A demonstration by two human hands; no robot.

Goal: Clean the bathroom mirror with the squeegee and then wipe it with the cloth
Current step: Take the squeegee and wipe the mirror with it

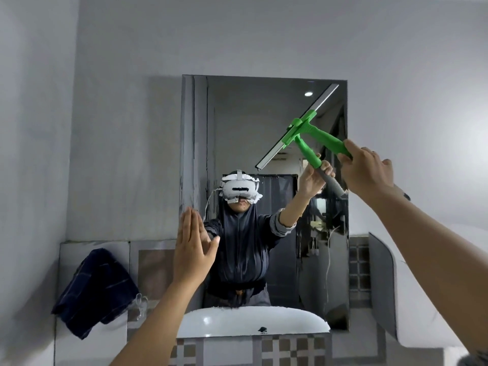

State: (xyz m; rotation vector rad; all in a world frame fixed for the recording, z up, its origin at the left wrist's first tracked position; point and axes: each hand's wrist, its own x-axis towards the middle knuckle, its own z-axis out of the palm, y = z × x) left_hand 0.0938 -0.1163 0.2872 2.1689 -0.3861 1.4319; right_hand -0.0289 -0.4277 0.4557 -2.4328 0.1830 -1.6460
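In the head view, the right hand (365, 169), at the right of the frame, is closed around the green handle of the squeegee (303, 128), whose blade lies slanted against the upper right of the mirror (237, 114). The left hand (192, 249), flat with fingers together and holding nothing, is raised by the mirror's lower left edge. A dark cloth (95, 291) hangs at lower left, well apart from both hands.

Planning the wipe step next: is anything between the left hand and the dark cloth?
Nothing visible. The left hand is open, raised flat by the mirror's lower left edge; the dark cloth hangs below and left of it, with only bare wall between.
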